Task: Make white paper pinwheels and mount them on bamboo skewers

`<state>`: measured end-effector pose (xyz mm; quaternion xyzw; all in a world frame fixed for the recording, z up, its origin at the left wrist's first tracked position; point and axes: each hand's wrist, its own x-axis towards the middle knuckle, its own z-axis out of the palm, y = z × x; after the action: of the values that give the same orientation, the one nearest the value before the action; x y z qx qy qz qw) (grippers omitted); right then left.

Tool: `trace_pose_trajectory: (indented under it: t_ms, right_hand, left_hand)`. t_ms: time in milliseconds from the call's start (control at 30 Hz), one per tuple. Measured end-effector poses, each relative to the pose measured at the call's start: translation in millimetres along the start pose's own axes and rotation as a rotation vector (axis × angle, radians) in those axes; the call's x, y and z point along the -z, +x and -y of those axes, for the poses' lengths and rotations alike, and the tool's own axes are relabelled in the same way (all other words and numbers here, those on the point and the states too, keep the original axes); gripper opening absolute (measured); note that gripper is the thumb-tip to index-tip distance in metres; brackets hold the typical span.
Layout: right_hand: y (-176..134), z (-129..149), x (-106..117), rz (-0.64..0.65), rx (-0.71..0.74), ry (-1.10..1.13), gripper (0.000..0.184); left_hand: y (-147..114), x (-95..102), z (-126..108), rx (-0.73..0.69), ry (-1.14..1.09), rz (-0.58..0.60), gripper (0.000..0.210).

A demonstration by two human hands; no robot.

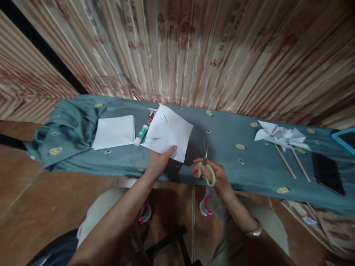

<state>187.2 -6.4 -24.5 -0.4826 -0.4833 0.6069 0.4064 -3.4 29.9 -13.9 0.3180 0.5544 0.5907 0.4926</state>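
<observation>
A square white sheet of paper, with slits running in from its corners, is pinched at its near edge by my left hand. My thumb lies on top of the sheet and the other fingers are underneath, mostly hidden. To the right of the paper, my right hand holds green-handled scissors by their loops. Their blades point away from me and look nearly closed, apart from the sheet. Just left of the paper lies a glue stick with a green and white label.
A stack of white paper lies on the blue-green cloth at the left. Partly behind the sheet is a small red and white item. At the right are paper pinwheels on sticks, a black phone and a blue-edged device.
</observation>
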Motion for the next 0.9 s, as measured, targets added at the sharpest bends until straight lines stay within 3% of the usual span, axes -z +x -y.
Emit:
trace_pose_trajectory:
  t_ms: [133,433,900]
  right_hand:
    - [-7.2,-8.7,-7.0,0.085,-0.042,-0.064,0.039]
    - [-9.8,-9.9,-15.4,0.241,-0.072,-0.409,0.036]
    - [-3.9,-10.4,-18.7,0.208,-0.109,-0.240,0.038]
  left_hand:
    - [7.4,4.9,-7.2,-0.020,0.015,-0.072,0.030]
    - [11.4,8.1,-18.2,-0.068,0.116,-0.068,0.021]
    - [2.7,-4.7,-7.0,-0.091,0.118,0.030,0.020]
